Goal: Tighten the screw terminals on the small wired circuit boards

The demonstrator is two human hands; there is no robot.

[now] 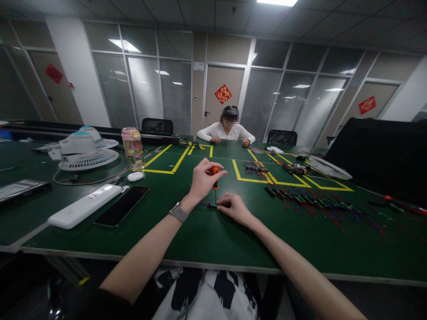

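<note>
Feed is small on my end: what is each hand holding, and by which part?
Left hand grips the screwdriver by its orange handle top; right hand pins the small wired part at its end.

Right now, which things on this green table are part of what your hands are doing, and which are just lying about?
In use:
left hand gripping the orange-handled screwdriver
right hand pinning the small wired part
row of wired parts to the right, probably

Lying about:
phone
white power strip
pink bottle
desk fans
white mouse
</note>
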